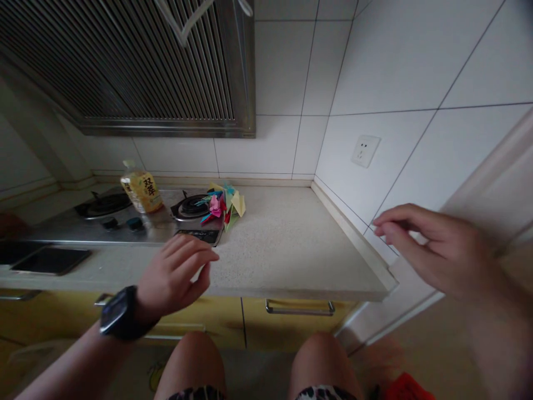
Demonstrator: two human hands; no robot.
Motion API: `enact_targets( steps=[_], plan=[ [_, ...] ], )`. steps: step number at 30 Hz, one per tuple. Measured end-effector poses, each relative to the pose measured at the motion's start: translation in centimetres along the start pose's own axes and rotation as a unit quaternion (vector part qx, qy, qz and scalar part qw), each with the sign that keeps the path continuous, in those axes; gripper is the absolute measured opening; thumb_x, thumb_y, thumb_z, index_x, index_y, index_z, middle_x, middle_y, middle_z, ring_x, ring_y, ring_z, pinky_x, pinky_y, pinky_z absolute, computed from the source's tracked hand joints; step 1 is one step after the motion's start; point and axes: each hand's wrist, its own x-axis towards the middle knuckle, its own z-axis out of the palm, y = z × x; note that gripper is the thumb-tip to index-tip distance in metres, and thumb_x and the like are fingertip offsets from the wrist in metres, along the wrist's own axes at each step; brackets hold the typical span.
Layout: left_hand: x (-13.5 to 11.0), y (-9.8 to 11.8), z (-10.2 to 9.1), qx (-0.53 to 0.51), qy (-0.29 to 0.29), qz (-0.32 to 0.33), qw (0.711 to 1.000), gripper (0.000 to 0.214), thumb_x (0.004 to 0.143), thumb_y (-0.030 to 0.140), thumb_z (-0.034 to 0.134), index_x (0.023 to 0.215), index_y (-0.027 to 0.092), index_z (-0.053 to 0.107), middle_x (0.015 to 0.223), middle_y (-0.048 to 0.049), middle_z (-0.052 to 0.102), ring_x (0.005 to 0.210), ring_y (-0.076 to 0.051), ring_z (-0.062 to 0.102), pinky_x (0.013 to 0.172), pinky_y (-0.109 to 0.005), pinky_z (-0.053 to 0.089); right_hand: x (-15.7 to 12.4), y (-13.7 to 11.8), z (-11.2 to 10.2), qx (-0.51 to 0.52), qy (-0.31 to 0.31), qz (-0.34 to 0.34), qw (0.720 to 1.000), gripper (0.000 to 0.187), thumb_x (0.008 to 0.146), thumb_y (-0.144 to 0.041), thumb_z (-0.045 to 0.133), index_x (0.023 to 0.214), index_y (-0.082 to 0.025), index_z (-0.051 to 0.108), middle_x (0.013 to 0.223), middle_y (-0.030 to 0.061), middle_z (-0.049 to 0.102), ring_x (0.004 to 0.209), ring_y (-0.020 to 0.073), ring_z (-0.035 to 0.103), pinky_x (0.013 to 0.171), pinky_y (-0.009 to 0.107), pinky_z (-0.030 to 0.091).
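Note:
My left hand [177,272], with a black smartwatch [119,314] on its wrist, hovers over the counter's front edge. Its fingers are loosely bent, the thumb stands a little off them, and nothing shows in it. Out to the right, before the wall, my right hand [433,244] is raised with thumb and forefinger brought together; I see nothing between them. Closest beyond my left hand is a bunch of colourful folded paper [216,205], pink, yellow, blue and red, at the right burner [191,205]. A yellow-labelled plastic bottle [142,191] stands upright on the gas stove [162,225].
A flat black device [50,260] lies on the pale countertop [283,239] at the left. The ribbed range hood [166,66] hangs above the stove. A socket [366,151] sits on the right wall. Yellow drawers with a metal handle [300,308] are just before my knees.

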Motion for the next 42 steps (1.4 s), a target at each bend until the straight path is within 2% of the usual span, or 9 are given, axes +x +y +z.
enact_targets(
  steps=[3,5,12,17,19,21,23,27,42],
  plan=[
    [2.2,-1.0,3.9,-0.057,-0.09,-0.012,0.994,0.017,0.084,0.018,0.043,0.099,0.022,0.05,0.093,0.0014,0.051,0.09,-0.012,0.042,0.084,-0.031,0.035,1.3,2.5,5.3,0.096,-0.081,0.029,0.992,0.016,0.086,-0.033,0.049,0.095,-0.021,0.053,0.079,-0.0002,0.055,0.068,0.0077,0.051,0.056,0.019,0.04],
    [4.2,-1.8,6.8,-0.094,-0.151,-0.004,0.984,0.016,0.085,0.02,0.04,0.093,0.021,0.053,0.089,0.0033,0.053,0.086,-0.011,0.044,0.084,-0.03,0.033,2.0,4.2,9.0,0.136,-0.145,0.048,0.979,0.018,0.087,-0.035,0.047,0.094,-0.019,0.054,0.077,-0.0002,0.053,0.068,0.0077,0.05,0.058,0.02,0.04],
    [10.6,-4.8,15.3,-0.152,-0.15,-0.054,0.975,0.019,0.08,0.025,0.042,0.092,0.024,0.058,0.084,0.0063,0.056,0.077,-0.008,0.048,0.07,-0.021,0.034,6.1,7.4,20.7,0.235,-0.229,0.11,0.938,0.023,0.086,-0.036,0.045,0.092,-0.016,0.055,0.079,0.0005,0.057,0.063,0.0078,0.051,0.054,0.018,0.041],
    [11.5,-6.3,19.9,-0.16,-0.115,-0.139,0.971,0.021,0.081,0.029,0.042,0.093,0.026,0.059,0.081,0.0054,0.057,0.07,-0.007,0.048,0.061,-0.021,0.032,7.2,9.5,26.5,0.252,-0.202,0.127,0.938,0.023,0.085,-0.033,0.043,0.092,-0.016,0.055,0.077,0.0005,0.057,0.061,0.0079,0.052,0.053,0.02,0.039],
    [11.2,-6.2,20.5,-0.184,-0.14,-0.154,0.961,0.023,0.084,0.032,0.04,0.092,0.027,0.061,0.072,0.0046,0.055,0.062,-0.007,0.046,0.056,-0.021,0.029,6.8,9.7,27.3,0.202,-0.163,0.113,0.959,0.02,0.085,-0.03,0.043,0.089,-0.018,0.058,0.071,-0.0012,0.056,0.064,0.0077,0.051,0.059,0.021,0.037],
    [10.9,-6.0,20.4,-0.206,-0.168,-0.132,0.955,0.023,0.084,0.032,0.041,0.094,0.029,0.061,0.071,0.0052,0.055,0.06,-0.006,0.045,0.054,-0.021,0.027,6.3,9.4,27.2,0.172,-0.197,0.041,0.964,0.017,0.083,-0.029,0.048,0.092,-0.024,0.061,0.08,-0.0047,0.058,0.07,0.0062,0.051,0.064,0.02,0.036],
    [10.8,-5.7,20.0,-0.223,-0.193,-0.129,0.947,0.022,0.082,0.03,0.042,0.093,0.028,0.061,0.067,0.0052,0.052,0.057,-0.006,0.043,0.052,-0.021,0.026,6.0,8.8,26.5,0.206,-0.193,0.043,0.958,0.018,0.087,-0.031,0.044,0.091,-0.023,0.06,0.077,-0.0049,0.056,0.066,0.0047,0.049,0.061,0.019,0.035],
    [10.7,-5.6,19.6,-0.223,-0.225,-0.119,0.941,0.022,0.083,0.03,0.041,0.093,0.028,0.06,0.063,0.0049,0.05,0.055,-0.006,0.041,0.051,-0.022,0.024,5.8,8.7,25.4,0.148,-0.23,0.03,0.961,0.017,0.085,-0.031,0.046,0.091,-0.025,0.06,0.075,-0.0052,0.056,0.065,0.0059,0.049,0.059,0.02,0.033],
    [9.8,-6.5,19.0,-0.229,-0.218,-0.148,0.937,0.023,0.085,0.034,0.039,0.094,0.028,0.06,0.062,0.0043,0.049,0.055,-0.006,0.04,0.051,-0.021,0.024,5.7,10.1,24.6,0.158,-0.225,0.051,0.96,0.017,0.084,-0.029,0.045,0.089,-0.024,0.061,0.072,-0.0057,0.055,0.061,0.0042,0.047,0.055,0.018,0.033]
  ],
)
